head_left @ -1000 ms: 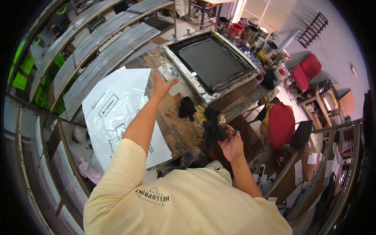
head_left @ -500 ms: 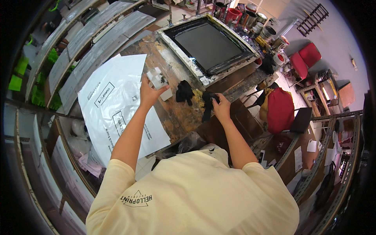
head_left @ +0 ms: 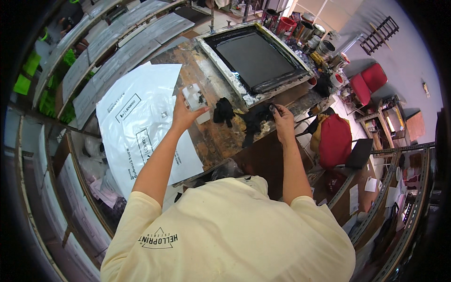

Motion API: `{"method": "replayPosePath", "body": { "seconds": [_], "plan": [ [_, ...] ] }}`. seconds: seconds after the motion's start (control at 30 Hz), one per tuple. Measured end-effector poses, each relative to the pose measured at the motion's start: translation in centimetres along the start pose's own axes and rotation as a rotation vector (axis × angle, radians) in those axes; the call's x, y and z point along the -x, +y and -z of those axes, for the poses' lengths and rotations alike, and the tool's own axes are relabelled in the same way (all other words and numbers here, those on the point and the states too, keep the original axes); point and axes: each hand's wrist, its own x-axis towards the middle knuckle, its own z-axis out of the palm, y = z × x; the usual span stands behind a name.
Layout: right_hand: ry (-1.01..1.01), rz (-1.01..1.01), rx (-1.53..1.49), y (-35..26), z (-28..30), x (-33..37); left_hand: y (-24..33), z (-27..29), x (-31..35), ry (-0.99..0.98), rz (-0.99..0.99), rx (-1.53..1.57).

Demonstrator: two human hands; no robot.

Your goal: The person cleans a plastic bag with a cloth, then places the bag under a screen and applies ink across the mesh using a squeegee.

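Note:
My left hand [head_left: 184,114] is closed around a small whitish block-like container [head_left: 193,95] with black smears, held over the worktable next to a large white printed plastic bag [head_left: 162,101]. At the table's near right edge, my right hand [head_left: 284,121] is closed, its fingertips pinching the end of a crumpled black rag [head_left: 256,118]. A second black rag [head_left: 223,111] lies between the two hands. Beyond them sits a screen-printing frame [head_left: 253,61] with a dark mesh and an ink-stained pale border.
Paint cans [head_left: 286,27] crowd the far right of the stained wooden table [head_left: 176,57]. Racks of flat white bags [head_left: 136,49] stand to the left. On the right are a red chair [head_left: 369,77], a red-draped seat [head_left: 334,141] and metal shelving [head_left: 399,150].
My right hand has moved right and slightly up, and the black rag is spread out further. My left hand still holds the whitish container, now tilted differently. The view has shifted slightly.

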Motion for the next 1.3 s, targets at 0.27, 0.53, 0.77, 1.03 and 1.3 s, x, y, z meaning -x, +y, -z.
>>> {"method": "replayPosePath", "body": {
  "seconds": [0.27, 0.53, 0.77, 1.03, 1.3],
  "plan": [
    [-0.096, -0.179, -0.456, -3.4, -3.7, 2.0, -2.0, -0.1, 0.8, 0.021, -0.123, -0.144],
    [-0.171, 0.109, -0.152, -7.8, -8.4, 3.1, 6.9, 0.4, 6.6, -0.025, -0.268, -0.264],
    [-0.178, 0.255, 0.094, -9.4, -14.7, 5.6, 8.8, 0.6, 9.0, -0.042, -0.267, -0.344],
    [-0.243, 0.510, 0.472, -8.9, -13.6, 6.6, 8.5, 0.9, 9.4, -0.095, -0.327, -0.473],
    [-0.070, -0.061, 0.083, -3.8, -13.8, 7.3, 11.5, 1.4, 7.9, -0.339, -0.299, -0.811]
  ]
}}
